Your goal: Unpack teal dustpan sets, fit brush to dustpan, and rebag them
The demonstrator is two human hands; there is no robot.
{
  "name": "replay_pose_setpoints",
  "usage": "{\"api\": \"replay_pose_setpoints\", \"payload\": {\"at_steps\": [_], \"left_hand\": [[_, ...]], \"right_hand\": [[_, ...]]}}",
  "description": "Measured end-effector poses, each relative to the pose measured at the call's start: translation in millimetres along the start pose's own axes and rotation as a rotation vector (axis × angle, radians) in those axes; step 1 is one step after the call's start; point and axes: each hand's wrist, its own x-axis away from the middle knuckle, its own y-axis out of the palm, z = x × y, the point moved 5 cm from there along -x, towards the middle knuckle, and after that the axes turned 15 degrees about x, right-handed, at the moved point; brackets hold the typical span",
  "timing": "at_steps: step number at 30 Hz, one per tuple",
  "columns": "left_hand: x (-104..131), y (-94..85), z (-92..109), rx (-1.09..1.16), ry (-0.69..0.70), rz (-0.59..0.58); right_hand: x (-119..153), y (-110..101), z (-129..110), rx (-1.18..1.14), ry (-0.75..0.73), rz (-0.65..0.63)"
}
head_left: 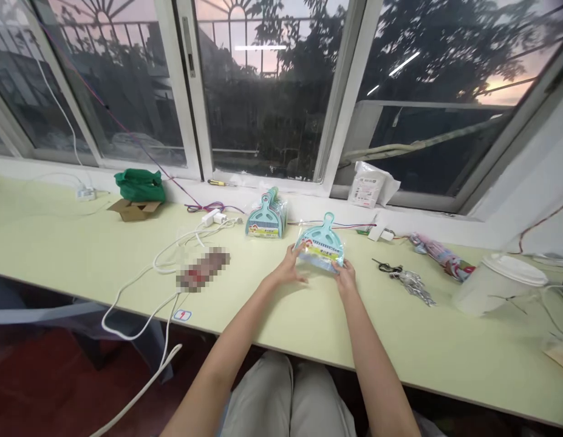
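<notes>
A light-blue mini dustpan set (324, 240) in a clear plastic bag with a yellow label is between my two hands, its looped handle pointing away from me toward the window. My left hand (288, 268) grips the bag's left edge with its fingers, while the thumb sticks out below. At the lower right corner, my right hand (347, 277) pinches the bag. Farther back and to the left stand several more bagged dustpan sets (265, 220), lined up one behind another with handles up.
On the pale yellow table (308, 331) lie a blurred-out item (203, 269) with a white cable, keys (415, 285) and a folded umbrella (440, 255). A lidded white cup (497, 285) stands at right. A green bag (139, 185) and cardboard box (134, 209) sit at back left.
</notes>
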Motion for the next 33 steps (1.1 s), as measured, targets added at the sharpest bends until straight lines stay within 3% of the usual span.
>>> {"api": "replay_pose_setpoints", "payload": {"at_steps": [3,8,11,16,20,25,28,33], "left_hand": [[0,-3.6,-8,-0.046,0.013,0.048],[2,-27.5,-12,0.029,-0.081,0.468],[7,-39.5,-9,0.049,-0.139,0.631],[12,-63.4,-12,-0.087,-0.129,0.656],[22,-103.4,-32,-0.298,-0.274,0.690],[45,-166.3,-55,-0.437,-0.454,0.873],[51,-194.7,-63,-0.471,-0.454,0.963],[34,-223.7,-84,-0.470,-0.392,1.036]], "right_hand": [[-3,-4,5,-0.017,0.048,0.032],[1,5,3,0.042,-0.018,-0.088],[7,16,1,0.122,-0.103,-0.116],[8,39,3,0.236,-0.259,-0.065],[5,84,11,0.483,-0.351,-0.074],[8,171,14,0.769,-0.496,-0.191],[11,211,10,0.776,-0.583,-0.185],[2,254,7,0.880,-0.717,-0.227]]}}
